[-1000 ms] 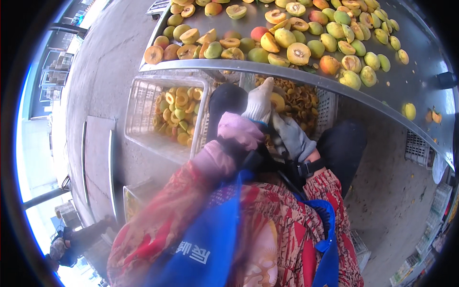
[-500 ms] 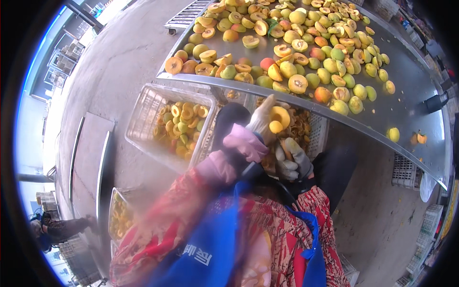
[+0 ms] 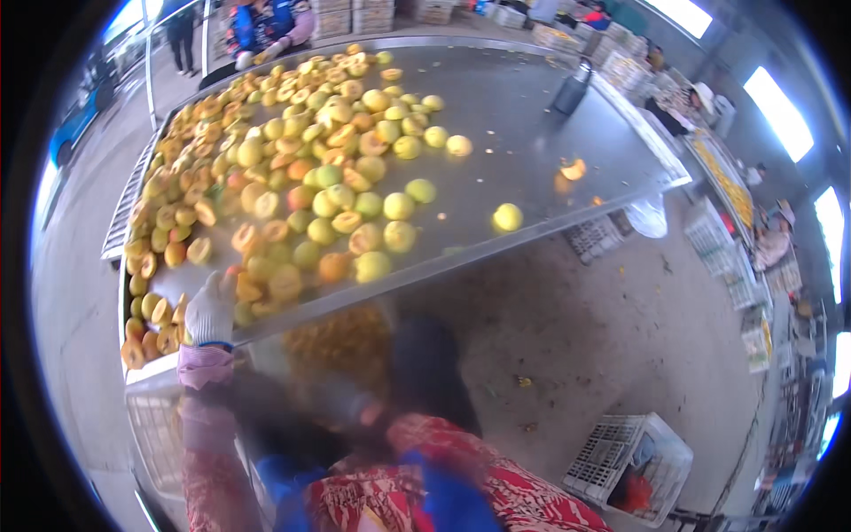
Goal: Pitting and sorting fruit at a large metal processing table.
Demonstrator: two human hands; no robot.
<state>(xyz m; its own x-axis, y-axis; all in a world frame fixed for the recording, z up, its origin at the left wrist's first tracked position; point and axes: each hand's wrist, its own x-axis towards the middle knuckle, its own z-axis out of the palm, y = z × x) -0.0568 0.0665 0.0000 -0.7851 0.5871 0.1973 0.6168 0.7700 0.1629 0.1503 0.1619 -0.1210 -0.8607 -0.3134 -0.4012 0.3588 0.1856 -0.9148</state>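
Note:
My left hand (image 3: 211, 315), in a white glove, reaches over the near left edge of the metal table (image 3: 514, 97). Its fingers are stretched out beside several halved yellow peaches (image 3: 284, 282), and nothing shows in them. Low in front of my body, my right hand (image 3: 344, 403) is a grey smear, so its fingers and anything in them cannot be made out. Whole and halved peaches (image 3: 332, 173) cover the table's left part. Below the table's edge, near my knees, is a blurred heap of orange-brown fruit pieces (image 3: 341, 341).
A dark bottle (image 3: 572, 89) and a lone peach (image 3: 507, 217) stand on the table's right part. A white bag (image 3: 647, 215) hangs at its corner. Plastic crates are at lower left (image 3: 155, 434) and lower right (image 3: 634, 465). Across the table a person (image 3: 266, 31) works.
The view has swung to the right. My left hand has gone from over the crate, where it held peach halves, up to the table; the halves no longer show in it. My right hand has blurred.

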